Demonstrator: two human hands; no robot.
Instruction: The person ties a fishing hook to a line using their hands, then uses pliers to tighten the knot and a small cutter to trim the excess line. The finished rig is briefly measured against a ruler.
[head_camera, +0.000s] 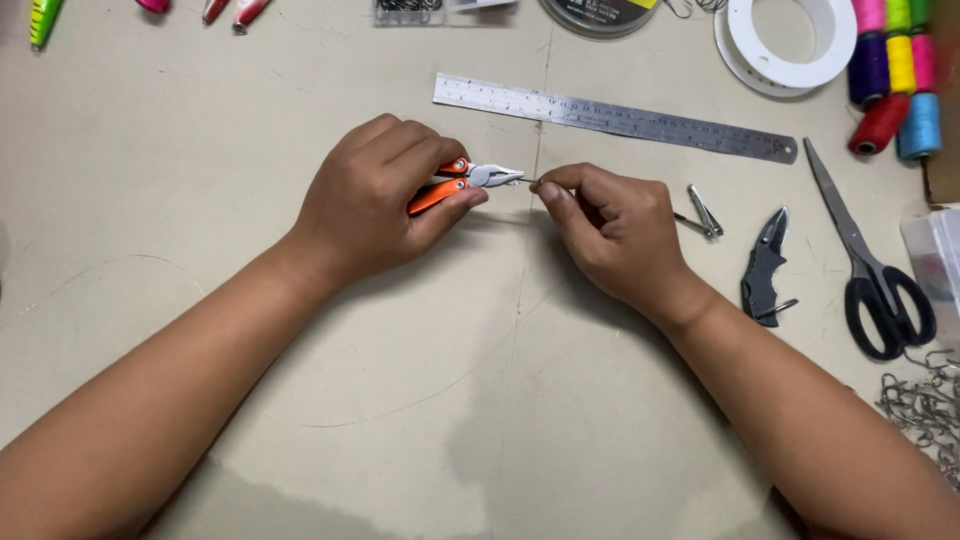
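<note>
Gripping orange-handled pliers (462, 183), left hand (375, 195) closed them on a small piece; right hand (610, 232) pinched it steady above the tabletop (300, 330).

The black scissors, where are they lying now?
In the head view, the black scissors lie flat on the table's right side, just right of the black folding tool and below the steel ruler's right end.
</note>
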